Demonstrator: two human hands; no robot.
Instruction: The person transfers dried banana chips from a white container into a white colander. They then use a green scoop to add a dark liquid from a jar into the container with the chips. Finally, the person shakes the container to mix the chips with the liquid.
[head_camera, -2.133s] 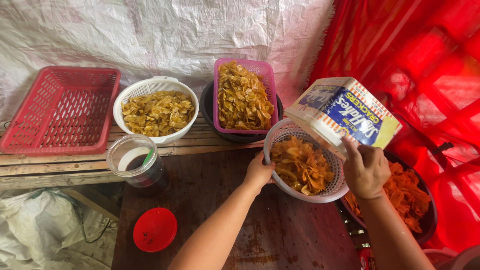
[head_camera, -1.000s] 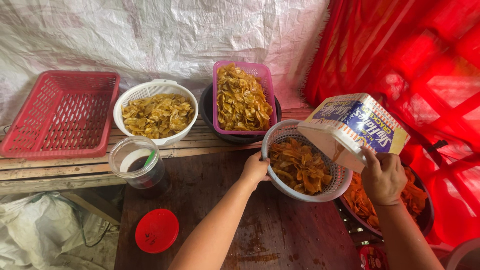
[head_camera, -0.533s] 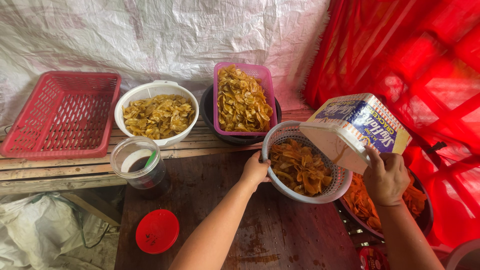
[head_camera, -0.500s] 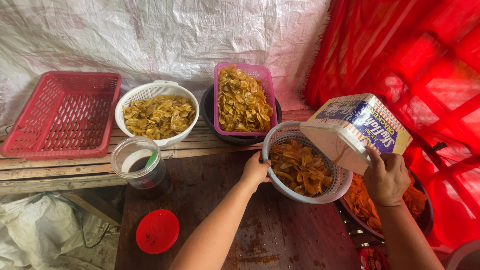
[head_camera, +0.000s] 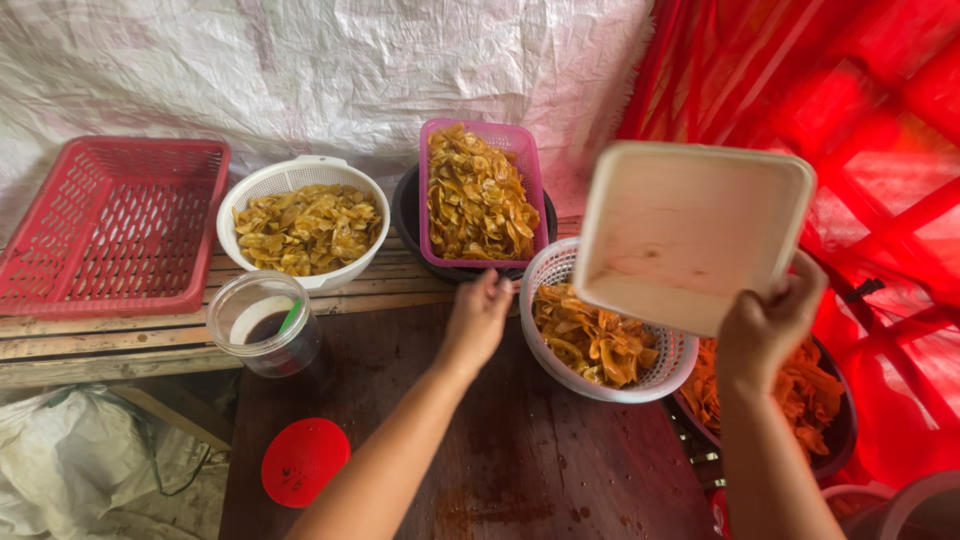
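Dark wooden table (head_camera: 520, 470), left hand (head_camera: 478, 318) grip clenched on white mesh basket (head_camera: 560, 270), right hand (head_camera: 765, 322) grasping square tub (head_camera: 690, 225)

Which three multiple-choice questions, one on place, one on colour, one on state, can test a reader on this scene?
1. Where is the left hand?
A. on the round basket's rim
B. in the red basket
C. on the jar

2. What colour is the lid lying by the jar?
A. white
B. red
C. purple

3. How is the tub in the right hand?
A. flat on the table
C. tipped, with its inside showing
B. closed

Answers: 1 A, fingers touch the round basket; 2 B, it is plainly red; 3 C, its empty inside faces the camera.
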